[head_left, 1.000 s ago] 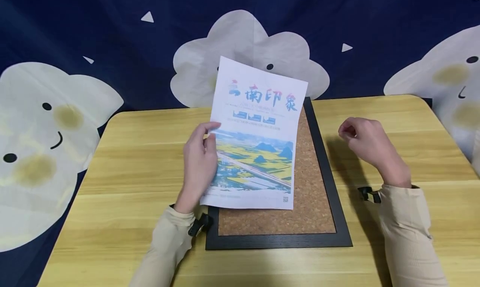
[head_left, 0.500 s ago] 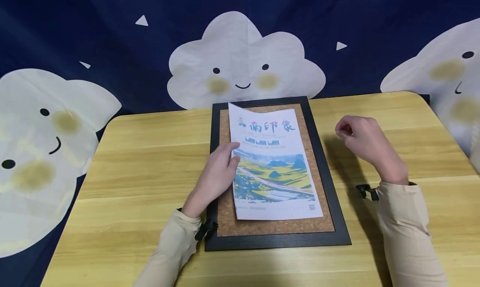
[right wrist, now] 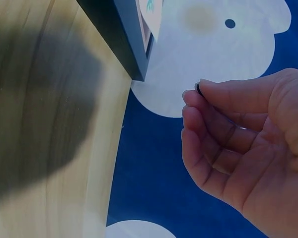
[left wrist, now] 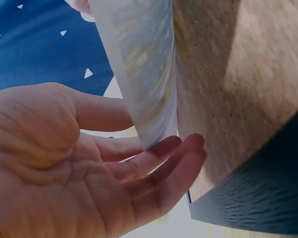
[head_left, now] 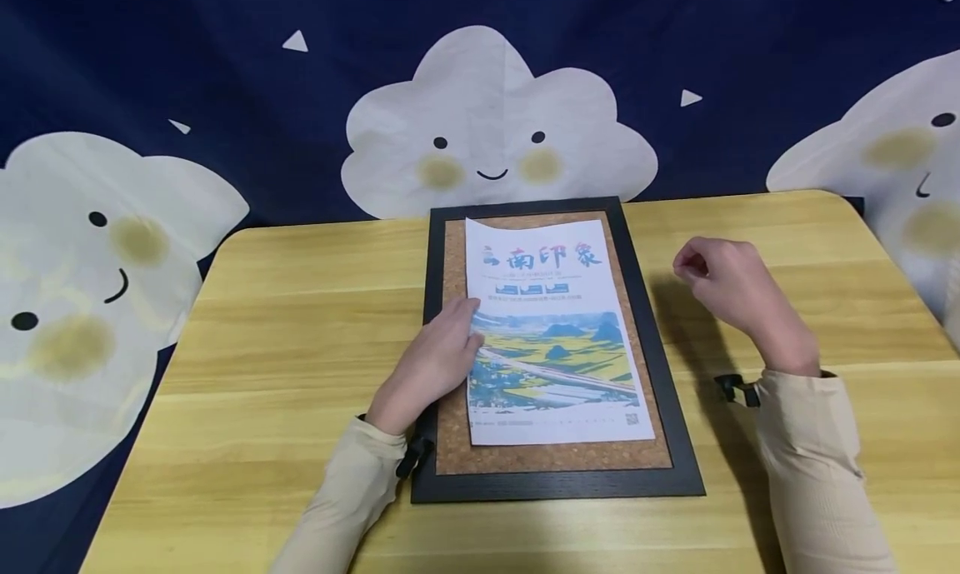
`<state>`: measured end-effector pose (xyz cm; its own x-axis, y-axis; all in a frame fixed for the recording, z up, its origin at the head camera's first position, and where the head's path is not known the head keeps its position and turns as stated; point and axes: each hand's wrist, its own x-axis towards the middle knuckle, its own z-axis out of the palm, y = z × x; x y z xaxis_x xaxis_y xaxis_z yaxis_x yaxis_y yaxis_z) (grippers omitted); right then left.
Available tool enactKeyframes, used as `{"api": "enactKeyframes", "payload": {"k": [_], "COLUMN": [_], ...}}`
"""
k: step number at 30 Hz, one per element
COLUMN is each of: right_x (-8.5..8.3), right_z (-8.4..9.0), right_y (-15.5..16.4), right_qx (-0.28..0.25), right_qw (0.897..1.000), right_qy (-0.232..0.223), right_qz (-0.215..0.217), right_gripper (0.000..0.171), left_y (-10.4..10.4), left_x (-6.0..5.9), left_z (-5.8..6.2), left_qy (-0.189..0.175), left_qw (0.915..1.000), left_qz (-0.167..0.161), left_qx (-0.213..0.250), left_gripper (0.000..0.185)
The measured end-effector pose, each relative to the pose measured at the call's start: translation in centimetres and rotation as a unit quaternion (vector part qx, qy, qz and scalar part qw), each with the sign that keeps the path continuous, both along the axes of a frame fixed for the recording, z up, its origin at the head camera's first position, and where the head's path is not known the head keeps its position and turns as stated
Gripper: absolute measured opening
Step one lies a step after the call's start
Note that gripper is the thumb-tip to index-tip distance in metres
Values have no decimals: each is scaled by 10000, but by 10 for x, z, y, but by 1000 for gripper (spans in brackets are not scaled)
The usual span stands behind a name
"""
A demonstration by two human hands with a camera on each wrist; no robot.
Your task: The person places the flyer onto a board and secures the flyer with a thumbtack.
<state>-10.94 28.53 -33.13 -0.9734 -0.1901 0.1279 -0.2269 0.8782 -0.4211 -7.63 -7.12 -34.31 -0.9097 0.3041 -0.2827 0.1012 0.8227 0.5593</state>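
Note:
A printed poster (head_left: 555, 332) with a landscape picture lies on a cork board (head_left: 452, 249) in a black frame (head_left: 658, 349). My left hand (head_left: 450, 332) lies at the poster's left edge. In the left wrist view that edge of the poster (left wrist: 139, 64) stands slightly raised between the thumb and fingers of my left hand (left wrist: 154, 148). My right hand (head_left: 693, 266) hovers above the table to the right of the frame, fingers curled. In the right wrist view my right hand (right wrist: 201, 99) pinches a small dark object (right wrist: 197, 88) between thumb and forefinger.
The frame rests on a light wooden table (head_left: 285, 324) with rounded corners. Behind it hangs a dark blue cloth with white smiling clouds (head_left: 495, 132). Bare tabletop lies on both sides of the frame.
My left hand has brought the poster down from the air and laid it onto the cork board, then shifted it slightly. My right hand has stayed in place.

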Motion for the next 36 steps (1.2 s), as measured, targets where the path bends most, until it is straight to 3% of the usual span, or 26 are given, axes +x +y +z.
{"api": "enactKeyframes", "payload": {"k": [4,14,24,36], "right_x": [2,2,-2,0], "right_z": [-2,-1,-2,-1], "right_y": [2,3,-3,-4], "right_qx": [-15,4,18,20], "right_qw": [10000,10000,10000,10000], "right_qy": [-13,-9,-28,-52], "right_qz": [-16,-11,82,74], "right_gripper": [5,5,5,5], "left_y": [3,4,-3,-2], "left_x": [0,1,6,6], "left_z": [1,-1,-9,-9], "left_qy": [-73,171,641,646], "left_qw": [9995,9954,9900,9878], "left_qz": [-35,-466,-778,-896], "left_qx": [-291,-820,-988,-1096], "left_gripper": [58,64,64,63]}}
